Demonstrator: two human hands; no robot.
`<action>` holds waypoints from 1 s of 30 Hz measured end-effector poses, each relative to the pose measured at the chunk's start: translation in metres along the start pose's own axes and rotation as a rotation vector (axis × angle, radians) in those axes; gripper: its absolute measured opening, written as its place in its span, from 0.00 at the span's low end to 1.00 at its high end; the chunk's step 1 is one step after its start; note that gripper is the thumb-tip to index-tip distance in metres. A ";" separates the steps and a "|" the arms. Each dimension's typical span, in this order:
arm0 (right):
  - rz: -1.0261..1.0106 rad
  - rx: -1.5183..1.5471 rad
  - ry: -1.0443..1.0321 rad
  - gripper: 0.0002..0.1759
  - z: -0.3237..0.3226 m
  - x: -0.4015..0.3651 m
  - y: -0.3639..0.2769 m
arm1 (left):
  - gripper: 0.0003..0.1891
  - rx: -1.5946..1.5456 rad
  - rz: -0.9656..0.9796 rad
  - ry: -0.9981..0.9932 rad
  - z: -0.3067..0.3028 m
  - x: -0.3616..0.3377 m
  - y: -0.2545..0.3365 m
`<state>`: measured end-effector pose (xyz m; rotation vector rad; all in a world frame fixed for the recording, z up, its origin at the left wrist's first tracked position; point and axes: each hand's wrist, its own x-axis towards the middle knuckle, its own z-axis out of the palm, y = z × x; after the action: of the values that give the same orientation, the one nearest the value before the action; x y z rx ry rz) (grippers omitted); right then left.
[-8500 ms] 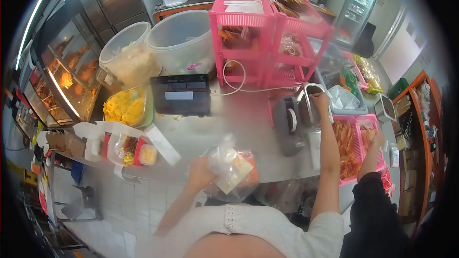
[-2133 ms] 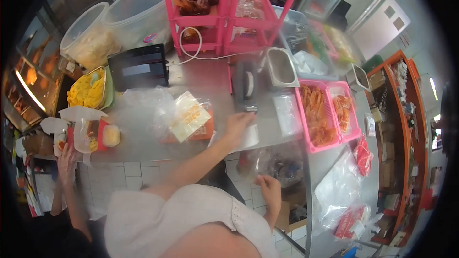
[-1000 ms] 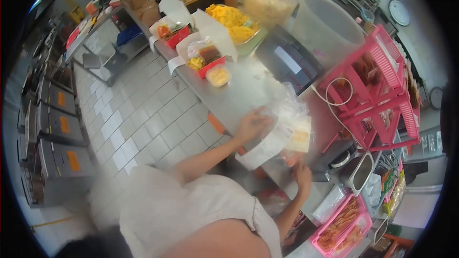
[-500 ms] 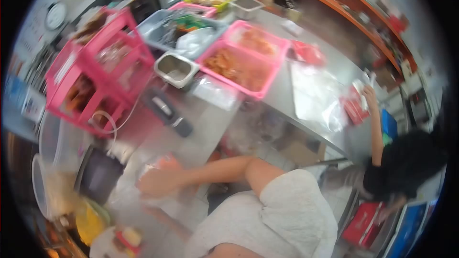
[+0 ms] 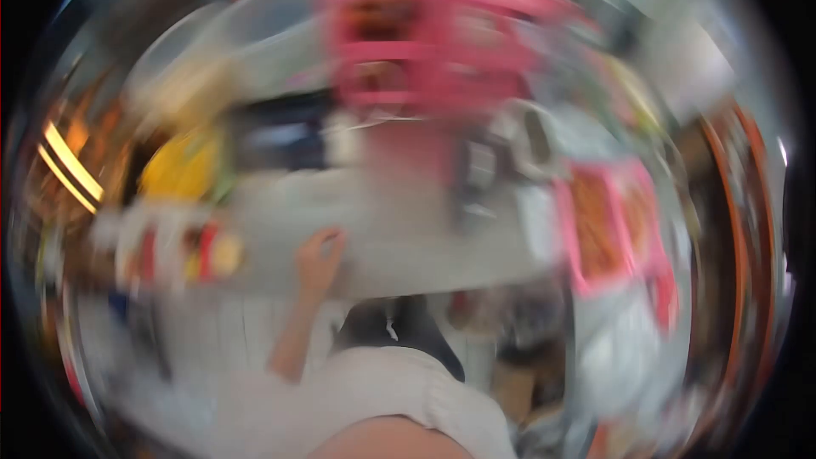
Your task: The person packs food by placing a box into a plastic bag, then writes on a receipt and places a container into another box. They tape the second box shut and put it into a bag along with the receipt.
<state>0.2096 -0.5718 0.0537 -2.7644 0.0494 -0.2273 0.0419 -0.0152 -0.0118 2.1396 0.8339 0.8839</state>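
My left hand (image 5: 320,257) is over the grey metal table (image 5: 425,259), close to its front edge. Its fingers look loosely curled, with a gap beside the thumb and nothing visible in the grip, though motion smears it. My right hand is out of view. Left of my hand, a white round surface (image 5: 170,268) carries red and yellow items too blurred to name. Farther in, a dark tray-like thing (image 5: 280,140) sits near a yellow bag or cloth (image 5: 180,168).
Pink stacked baskets (image 5: 391,51) stand at the back. Pink trays (image 5: 571,238) of orange-brown food are to the right, near a small metal container (image 5: 537,140). A dark grey device (image 5: 478,174) lies between. Clear plastic tubs (image 5: 280,17) are at back left. Everything is heavily blurred.
My view has swung left, so the baskets and trays appear farther right. My right hand, earlier over the table at a clear plastic wrapping, has left view. The other person is no longer visible.
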 end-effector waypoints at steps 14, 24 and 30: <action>-0.435 0.265 0.142 0.21 0.128 -0.016 -0.194 | 0.19 0.722 -0.592 1.310 -0.220 -0.024 -0.192; -1.418 0.850 -0.699 0.41 0.232 -0.234 -0.528 | 0.33 0.285 -0.891 0.591 -0.289 -0.014 -0.230; -1.443 0.792 -0.857 0.36 0.281 -0.260 -0.555 | 0.21 0.188 -0.632 0.523 -0.251 -0.020 -0.235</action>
<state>0.0022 0.0621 -0.0436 -1.4302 -1.7559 0.4907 -0.2325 0.1874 -0.0602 1.6164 1.7912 1.0480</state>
